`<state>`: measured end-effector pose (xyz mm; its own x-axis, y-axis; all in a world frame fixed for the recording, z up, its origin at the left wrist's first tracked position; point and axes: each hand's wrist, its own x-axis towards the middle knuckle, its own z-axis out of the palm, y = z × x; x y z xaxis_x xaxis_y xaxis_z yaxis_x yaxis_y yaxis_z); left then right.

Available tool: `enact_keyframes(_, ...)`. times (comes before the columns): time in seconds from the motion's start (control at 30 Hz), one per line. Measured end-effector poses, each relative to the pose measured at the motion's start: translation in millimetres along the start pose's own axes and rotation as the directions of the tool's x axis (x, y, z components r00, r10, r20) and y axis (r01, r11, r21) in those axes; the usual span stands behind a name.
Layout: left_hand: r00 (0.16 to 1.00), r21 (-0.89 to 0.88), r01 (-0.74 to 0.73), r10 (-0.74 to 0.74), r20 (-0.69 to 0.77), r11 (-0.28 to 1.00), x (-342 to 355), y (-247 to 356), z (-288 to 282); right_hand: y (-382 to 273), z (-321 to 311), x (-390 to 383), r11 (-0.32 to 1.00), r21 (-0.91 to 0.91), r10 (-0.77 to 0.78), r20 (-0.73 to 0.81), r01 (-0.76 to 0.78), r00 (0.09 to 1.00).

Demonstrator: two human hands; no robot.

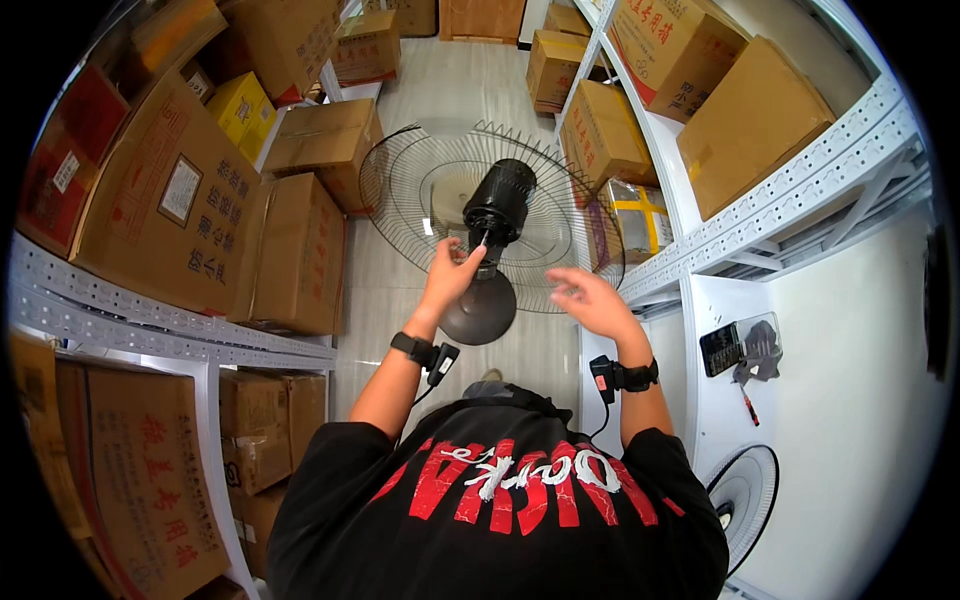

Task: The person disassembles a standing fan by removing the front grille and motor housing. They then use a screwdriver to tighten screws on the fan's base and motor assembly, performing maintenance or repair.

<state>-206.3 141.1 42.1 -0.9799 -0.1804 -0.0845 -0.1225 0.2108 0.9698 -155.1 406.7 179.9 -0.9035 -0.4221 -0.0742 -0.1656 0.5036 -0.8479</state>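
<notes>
Far left: white slotted steel shelving (pixel 150 335) stacked with brown cardboard cartons (pixel 170 200); one yellow box (pixel 240 105) sits higher up among them.

Centre aisle: a stand fan, seen from above. Rear wire guard (pixel 420 190) is fitted, the black motor housing (pixel 497 205) stands in the middle of it, and the round dark base (pixel 478 310) rests on the pale floor below.

Left hand (pixel 450 270) is raised to the motor, fingertips drawn together in a pinch at the small part on the motor's front, just under the housing. Too small to tell exactly what it pinches. Black wristband with a cabled sensor on the forearm.

Right hand (pixel 590 300) hovers just beside the guard's lower right, fingers loosely spread and blurred, holding nothing, touching nothing.

Judgement: the pinch does the fine work here, so it is best kept square to the motor's axis, and the free hand would serve well steadying the guard rim so the fan head does not swing.

Right: more shelving (pixel 800 190) with cartons, and a second fan guard (pixel 745 495) low by the white wall.
</notes>
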Motion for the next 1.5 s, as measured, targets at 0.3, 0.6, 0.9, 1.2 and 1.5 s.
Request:
enact_keyframes(0.3,0.972,0.268,-0.108,0.158,-0.172,0.957,22,33,46,2,-120,-37,0.935,0.270,-0.292,0.214,0.231,0.932)
enact_keyframes(0.6,0.932,0.381,-0.194,0.291,-0.217,0.904,22,44,50,98,-152,88,0.901,0.425,0.135,-0.087,-0.086,0.987)
enact_keyframes(0.9,0.891,0.260,-0.377,0.424,-0.160,0.889,33,31,33,97,-66,185,0.945,0.298,0.080,0.178,-0.131,0.981)
enact_keyframes(1.2,0.875,0.303,-0.429,0.474,-0.093,0.851,39,18,21,112,-31,223,0.953,0.300,0.017,0.073,-0.038,0.997)
enact_keyframes(1.5,0.902,0.284,-0.368,0.415,-0.123,0.885,28,30,21,115,-22,217,0.950,0.313,0.023,0.017,-0.027,1.000)
